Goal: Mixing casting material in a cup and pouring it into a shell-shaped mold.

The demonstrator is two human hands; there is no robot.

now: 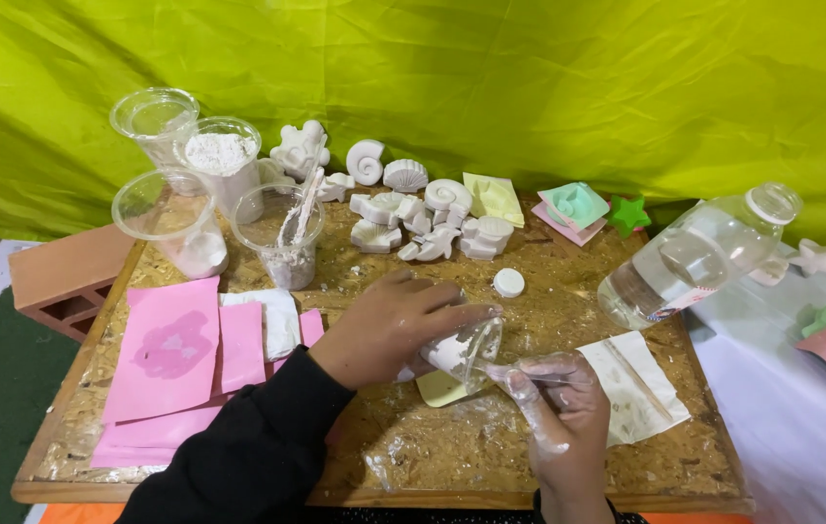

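Two hands meet near the front middle of the rough chipboard desk (568,320), and what counts is how the clear plastic cup smeared with white plaster (460,353) lies between them. The left hand (389,325), coming out of a black sleeve, is closed over the cup from above and holds it tipped on its side, its long axis running roughly left to right with the mouth turned toward the right hand (557,408). That right hand, coated in white paste, sits just beside the mouth, its fingers curled loosely around something thin; what it grips I cannot tell. Directly under the cup's lip lies a pale yellow flat mould (440,389), partly hidden by the cup. The left hand has the cup; the right is nearer its opening and the mould. Well apart to the right, a clear plastic water bottle (699,254) lies tilted, its white round cap (508,282) beside it on the desk.
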